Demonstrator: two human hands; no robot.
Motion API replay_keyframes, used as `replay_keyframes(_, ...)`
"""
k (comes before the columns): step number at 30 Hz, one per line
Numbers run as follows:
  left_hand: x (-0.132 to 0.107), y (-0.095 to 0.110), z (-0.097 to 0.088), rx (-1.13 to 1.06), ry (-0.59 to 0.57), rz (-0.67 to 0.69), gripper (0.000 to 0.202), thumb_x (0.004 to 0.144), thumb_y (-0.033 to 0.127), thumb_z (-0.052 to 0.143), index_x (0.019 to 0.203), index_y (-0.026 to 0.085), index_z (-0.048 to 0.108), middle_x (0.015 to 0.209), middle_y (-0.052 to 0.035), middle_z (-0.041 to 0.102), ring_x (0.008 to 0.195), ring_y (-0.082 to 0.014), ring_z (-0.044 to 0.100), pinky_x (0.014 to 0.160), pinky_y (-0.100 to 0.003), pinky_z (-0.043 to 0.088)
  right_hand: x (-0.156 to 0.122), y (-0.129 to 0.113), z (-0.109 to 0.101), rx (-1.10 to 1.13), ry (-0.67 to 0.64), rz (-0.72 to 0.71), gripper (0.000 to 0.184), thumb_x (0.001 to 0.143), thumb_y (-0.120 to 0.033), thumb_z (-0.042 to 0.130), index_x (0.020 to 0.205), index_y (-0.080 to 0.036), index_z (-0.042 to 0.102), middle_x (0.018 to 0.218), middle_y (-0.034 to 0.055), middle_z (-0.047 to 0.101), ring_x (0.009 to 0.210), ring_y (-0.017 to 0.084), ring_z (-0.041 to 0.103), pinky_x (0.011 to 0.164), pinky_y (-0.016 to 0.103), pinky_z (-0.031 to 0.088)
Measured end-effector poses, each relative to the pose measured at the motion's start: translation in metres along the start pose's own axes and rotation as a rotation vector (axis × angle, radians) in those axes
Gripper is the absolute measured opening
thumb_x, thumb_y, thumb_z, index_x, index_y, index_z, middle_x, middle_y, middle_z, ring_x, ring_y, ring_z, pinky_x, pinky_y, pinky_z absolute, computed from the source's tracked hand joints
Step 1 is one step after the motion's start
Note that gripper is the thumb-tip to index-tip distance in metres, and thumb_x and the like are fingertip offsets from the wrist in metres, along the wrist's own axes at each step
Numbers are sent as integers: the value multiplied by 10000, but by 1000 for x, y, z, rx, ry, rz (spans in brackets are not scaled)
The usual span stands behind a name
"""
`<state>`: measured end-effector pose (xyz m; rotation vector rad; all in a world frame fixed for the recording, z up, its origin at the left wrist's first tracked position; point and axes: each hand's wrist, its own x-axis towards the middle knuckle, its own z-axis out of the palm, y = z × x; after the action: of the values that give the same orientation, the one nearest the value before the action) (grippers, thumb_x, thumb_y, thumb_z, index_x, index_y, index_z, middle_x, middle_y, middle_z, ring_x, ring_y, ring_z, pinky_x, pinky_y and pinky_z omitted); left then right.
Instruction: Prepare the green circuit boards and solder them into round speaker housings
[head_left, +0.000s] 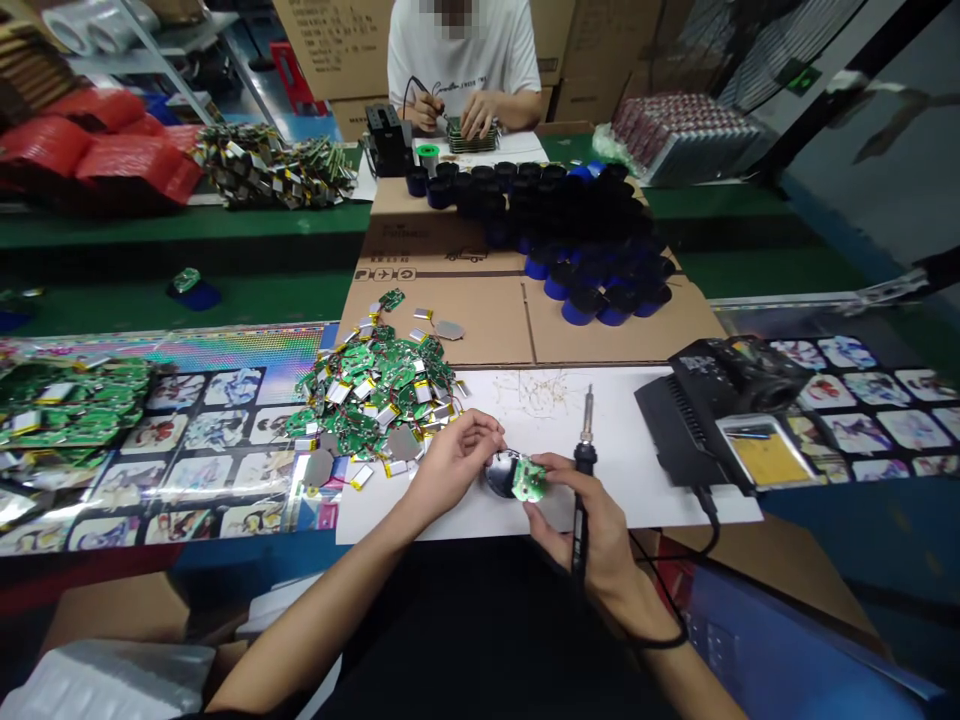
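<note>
In the head view my right hand [592, 520] grips a soldering iron [583, 470], its tip pointing up and away from me. The thumb and a finger of that same hand hold a small green circuit board [529, 481] by its right edge. Beside the board, partly under it, is a round black part [500, 475]. My left hand [457, 455] is closed in a pinch at the upper left of the black part; what lies between its fingertips is too small to make out. A pile of green boards with silver battery cells [375, 390] lies left of my hands.
Beyond the white work sheet [630, 400], many black-and-blue round housings [585, 300] stand on cardboard [480, 335]. A black soldering station [667, 430] and a sponge tray [769, 452] sit at right. A co-worker [465, 75] handles boards opposite. Wire scraps [544, 390] lie ahead.
</note>
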<state>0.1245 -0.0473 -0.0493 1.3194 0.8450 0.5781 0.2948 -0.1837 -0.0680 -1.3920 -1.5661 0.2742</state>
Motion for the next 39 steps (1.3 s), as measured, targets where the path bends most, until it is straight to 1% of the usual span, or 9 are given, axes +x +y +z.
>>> replay_keyframes(4,-11,-2,0,-217,51,-30,415,895,547,757,967,169,602,784,-8,654,580,-103,575,465,-200,443,8,0,10,-63,-86,-73,502,879,-108,736,1326,-259,566,1258,145,746,1110,317,731,913,525,646)
replay_keyframes(8,-20,-2,-3,-217,99,8,417,912,554,748,898,159,616,771,-18,678,579,-97,593,482,-199,467,17,5,9,-36,-119,-133,503,889,-94,735,1335,-262,574,1264,140,750,1108,302,720,907,514,644)
replay_keyframes(12,-22,-5,-4,-228,117,-21,432,869,550,799,925,148,653,739,-14,688,585,-110,627,537,-227,534,20,7,6,-47,-166,-213,490,888,-104,753,1326,-259,598,1217,116,777,1095,301,718,907,511,639)
replay_keyframes(18,-21,-8,-5,-221,113,5,425,855,538,819,923,142,678,739,-35,713,621,-128,651,569,-234,542,28,14,5,-94,-176,-205,483,917,-64,712,1342,-257,588,1294,123,759,1179,295,683,954,520,617)
replay_keyframes(20,-21,-9,-5,-169,100,39,389,873,514,810,926,144,702,755,-36,709,643,-124,643,565,-220,515,31,15,4,-76,-200,-174,483,922,-67,711,1345,-263,583,1324,122,747,1197,294,671,978,535,605)
replay_keyframes(23,-20,-9,-6,-61,95,87,326,902,470,795,952,152,742,850,-57,738,734,-140,672,652,-236,536,36,12,2,15,-201,-81,465,915,-104,735,1315,-284,580,1339,112,736,1192,297,676,984,545,599)
replay_keyframes(27,-18,-6,-8,80,73,164,269,929,434,774,961,168,793,897,-72,758,772,-161,685,698,-265,539,41,4,7,139,-55,19,381,935,-94,710,1236,-295,587,1169,68,762,1089,250,728,972,486,607)
replay_keyframes(30,-17,-3,-9,181,89,201,235,926,413,784,945,182,822,866,-72,765,767,-171,677,680,-274,513,45,-1,15,230,-6,113,320,951,-118,710,1196,-293,602,1096,44,750,1047,225,746,942,424,627)
replay_keyframes(39,-14,-3,-5,152,109,206,194,925,370,782,927,178,800,856,-61,763,744,-158,664,672,-265,511,49,1,27,292,77,237,267,938,-194,772,1139,-282,620,982,13,753,895,191,776,806,335,661)
